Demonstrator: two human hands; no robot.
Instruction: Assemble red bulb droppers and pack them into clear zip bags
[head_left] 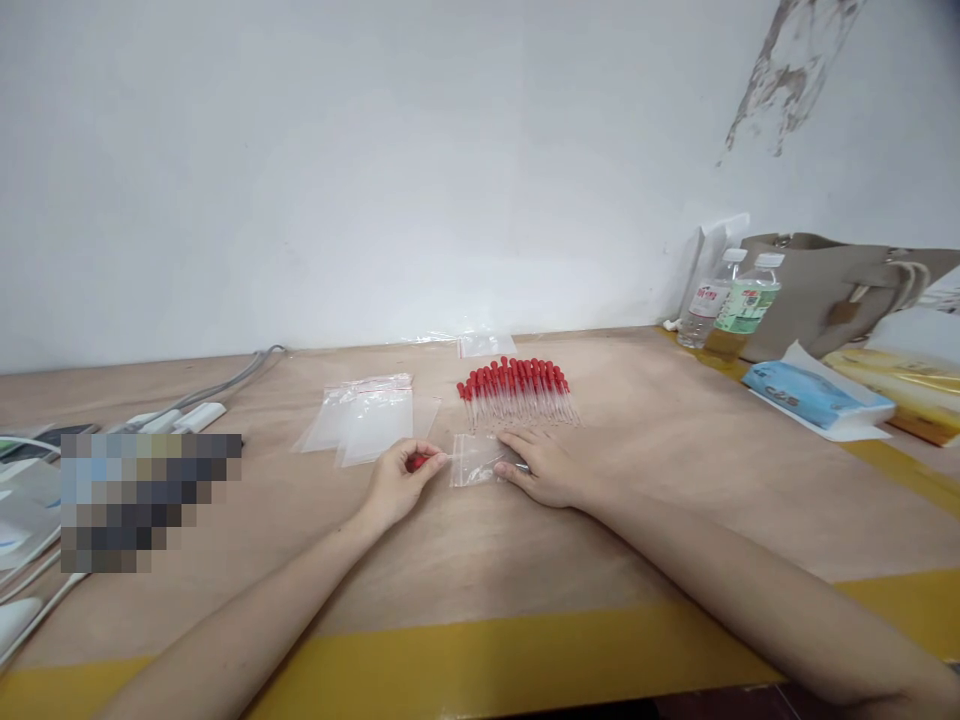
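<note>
In front of me a small clear zip-lock bag lies flat on the table. My left hand is closed on a dropper with a red bulb; its thin clear tip points right, at the bag's left end. Whether the tip is inside the bag I cannot tell. My right hand rests on the bag's right end, thumb and fingers apart. Just beyond the bag, several red-bulbed droppers lie side by side, bulbs away from me. Left of them is a spread of flat clear zip-lock bags.
Another clear bag lies by the wall. On the left are white chargers, cables and a blurred patch. Two bottles, a grey handbag and tissue packs stand right. Yellow tape lines the front edge.
</note>
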